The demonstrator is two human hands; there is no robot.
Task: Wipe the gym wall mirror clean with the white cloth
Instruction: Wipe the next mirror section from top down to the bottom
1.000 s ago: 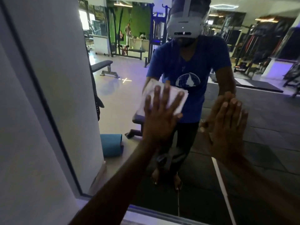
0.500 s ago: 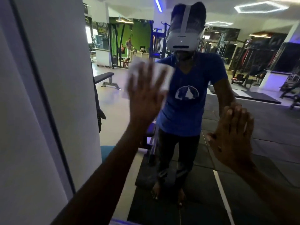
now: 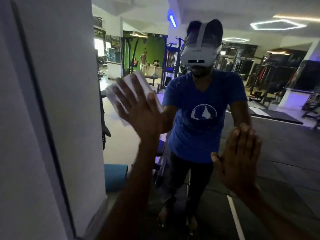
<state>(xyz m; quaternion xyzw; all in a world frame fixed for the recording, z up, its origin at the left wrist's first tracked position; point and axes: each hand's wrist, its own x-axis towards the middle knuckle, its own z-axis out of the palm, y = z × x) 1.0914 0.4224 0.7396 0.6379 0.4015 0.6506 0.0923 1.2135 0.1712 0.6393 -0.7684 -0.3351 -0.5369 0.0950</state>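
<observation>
head view: mirror wipe
left hand (image 3: 138,110): fingers straight and spread, pressing white cloth (image 3: 121,94) flat on mirror (image 3: 277,144)
cloth: under fingers, edges showing above fingertips
right hand (image 3: 237,160): fingers together, flat on glass, apart from cloth

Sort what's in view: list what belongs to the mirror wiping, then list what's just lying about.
Part of the job:
white cloth
mirror
left hand, pressing the cloth flat on the glass
right hand, flat on the glass

Just lying about (seen in reflection):
teal rolled mat
weight bench
</observation>
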